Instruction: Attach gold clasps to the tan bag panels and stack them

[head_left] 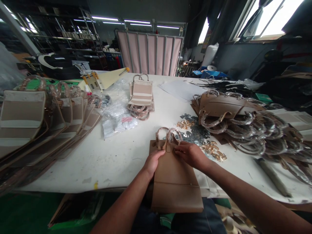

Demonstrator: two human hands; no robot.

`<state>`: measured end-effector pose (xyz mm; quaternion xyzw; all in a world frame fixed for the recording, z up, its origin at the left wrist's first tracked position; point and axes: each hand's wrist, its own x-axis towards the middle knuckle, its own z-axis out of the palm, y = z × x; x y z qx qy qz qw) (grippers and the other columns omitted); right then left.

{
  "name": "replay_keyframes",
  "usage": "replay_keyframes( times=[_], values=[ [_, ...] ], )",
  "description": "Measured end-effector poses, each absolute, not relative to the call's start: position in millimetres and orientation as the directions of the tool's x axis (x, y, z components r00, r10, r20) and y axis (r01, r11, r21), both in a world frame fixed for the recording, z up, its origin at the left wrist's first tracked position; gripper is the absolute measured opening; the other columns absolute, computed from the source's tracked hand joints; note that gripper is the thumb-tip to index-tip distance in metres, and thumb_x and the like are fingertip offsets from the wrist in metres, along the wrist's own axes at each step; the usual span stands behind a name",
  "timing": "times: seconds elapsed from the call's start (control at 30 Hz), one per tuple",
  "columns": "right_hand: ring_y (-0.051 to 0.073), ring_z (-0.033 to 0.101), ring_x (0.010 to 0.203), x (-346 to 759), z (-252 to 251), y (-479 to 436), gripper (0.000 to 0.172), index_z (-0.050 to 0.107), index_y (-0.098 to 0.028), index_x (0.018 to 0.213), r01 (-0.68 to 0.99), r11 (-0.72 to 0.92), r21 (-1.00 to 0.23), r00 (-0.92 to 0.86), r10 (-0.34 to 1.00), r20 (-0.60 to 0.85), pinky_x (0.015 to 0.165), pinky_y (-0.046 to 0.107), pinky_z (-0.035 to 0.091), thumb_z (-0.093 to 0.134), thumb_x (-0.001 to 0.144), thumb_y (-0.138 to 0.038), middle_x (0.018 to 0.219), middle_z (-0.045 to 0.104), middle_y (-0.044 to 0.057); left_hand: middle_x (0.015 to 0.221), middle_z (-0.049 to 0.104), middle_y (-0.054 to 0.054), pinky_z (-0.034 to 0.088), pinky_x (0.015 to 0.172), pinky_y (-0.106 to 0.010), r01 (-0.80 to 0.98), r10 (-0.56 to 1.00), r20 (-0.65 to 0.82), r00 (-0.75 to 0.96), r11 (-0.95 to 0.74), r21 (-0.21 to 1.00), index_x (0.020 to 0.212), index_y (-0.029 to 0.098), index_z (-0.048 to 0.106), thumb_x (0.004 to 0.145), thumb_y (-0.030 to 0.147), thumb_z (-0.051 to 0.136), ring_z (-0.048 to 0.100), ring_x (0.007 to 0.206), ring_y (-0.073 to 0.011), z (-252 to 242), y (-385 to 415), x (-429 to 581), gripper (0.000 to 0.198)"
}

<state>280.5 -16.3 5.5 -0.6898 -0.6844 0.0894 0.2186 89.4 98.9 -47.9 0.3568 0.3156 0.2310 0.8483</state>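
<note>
At six o'clock, the left hand (152,162) grips a bag panel (175,175); the right hand (191,153), grasp unclear, seemingly fastens its handle (174,129), needing steady alignment next.

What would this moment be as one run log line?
left hand: gripping brown panel | right hand: at base of wrapped handle | right of panel: gold metal pieces

Daylight blazed in through the windows (284,16) at right, tube lights (137,22) glowed amid gloom, and edges stretched, softly blurred!
</note>
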Motion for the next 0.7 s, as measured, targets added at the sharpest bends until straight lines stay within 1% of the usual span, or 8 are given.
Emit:
replay_keyframes(
  times=[0.1,0.17,0.23,0.3,0.4,0.47,0.6,0.7],
  values=[
    [0.015,0.062,0.074,278,10,-16,0.026,0.071,-0.020,0.078,0.909,0.052,-0.413,0.022,0.985,0.172,0.069,0.024,0.041,0.062,0.102,-0.017,0.086,0.065,0.003,0.091,0.081,-0.013,0.057,0.079,-0.034,-0.160,0.607,-0.373,0.702,0.644,0.748,0.096,0.008,0.081,0.063,0.039,0.093,0.077,0.084,-0.0304,-49,99,89,0.046],
    [0.016,0.062,0.072,274,9,-15,0.026,0.072,-0.020,0.077,0.929,0.004,-0.371,0.068,0.982,0.179,0.067,0.025,0.040,0.063,0.101,-0.016,0.086,0.066,0.003,0.093,0.082,-0.014,0.058,0.079,-0.035,-0.160,0.595,-0.376,0.711,0.657,0.737,0.101,0.009,0.081,0.064,0.038,0.092,0.077,0.087,-0.0319,-48,99,90,0.048],
    [0.017,0.065,0.075,269,5,-14,0.020,0.074,-0.021,0.081,0.931,-0.074,-0.357,0.158,0.965,0.212,0.067,0.026,0.040,0.067,0.099,-0.017,0.089,0.070,0.003,0.095,0.082,-0.013,0.059,0.077,-0.035,-0.164,0.586,-0.379,0.716,0.669,0.725,0.106,0.010,0.081,0.066,0.038,0.090,0.078,0.089,-0.0330,-47,99,90,0.050],
    [0.019,0.068,0.080,264,0,-14,0.012,0.077,-0.023,0.089,0.913,-0.137,-0.383,0.246,0.936,0.251,0.070,0.026,0.042,0.072,0.098,-0.019,0.094,0.073,0.003,0.095,0.082,-0.013,0.059,0.077,-0.036,-0.167,0.582,-0.380,0.719,0.676,0.718,0.107,0.010,0.080,0.067,0.038,0.089,0.078,0.091,-0.0339,-46,99,91,0.049],
    [0.018,0.070,0.084,259,-3,-18,0.006,0.078,-0.024,0.097,0.894,-0.175,-0.413,0.310,0.907,0.285,0.073,0.025,0.044,0.073,0.099,-0.021,0.099,0.075,0.002,0.098,0.082,-0.013,0.061,0.082,-0.038,-0.175,0.583,-0.369,0.724,0.672,0.719,0.107,0.010,0.080,0.067,0.038,0.089,0.078,0.097,-0.0355,-44,99,92,0.049],
    [0.018,0.070,0.084,254,-2,-22,0.010,0.077,-0.025,0.097,0.915,-0.184,-0.359,0.294,0.914,0.281,0.073,0.024,0.044,0.069,0.101,-0.022,0.100,0.074,0.002,0.101,0.082,-0.013,0.061,0.089,-0.040,-0.181,0.582,-0.358,0.730,0.670,0.720,0.107,0.010,0.080,0.067,0.037,0.089,0.077,0.103,-0.0366,-43,100,94,0.049],
    [0.021,0.066,0.085,243,6,-29,0.019,0.075,-0.023,0.096,0.969,-0.196,-0.150,0.228,0.944,0.239,0.073,0.029,0.042,0.059,0.104,-0.019,0.098,0.072,0.005,0.103,0.082,-0.013,0.061,0.096,-0.045,-0.187,0.573,-0.357,0.738,0.682,0.707,0.109,0.010,0.079,0.069,0.034,0.087,0.076,0.109,-0.0381,-46,101,97,0.048],
    [0.024,0.064,0.087,236,9,-31,0.017,0.074,-0.023,0.101,0.973,-0.203,-0.115,0.224,0.947,0.229,0.078,0.033,0.042,0.058,0.103,-0.019,0.099,0.072,0.007,0.102,0.082,-0.013,0.061,0.097,-0.047,-0.190,0.567,-0.372,0.734,0.699,0.690,0.111,0.011,0.079,0.071,0.033,0.084,0.076,0.109,-0.0380,-48,101,96,0.046]
  ],
)
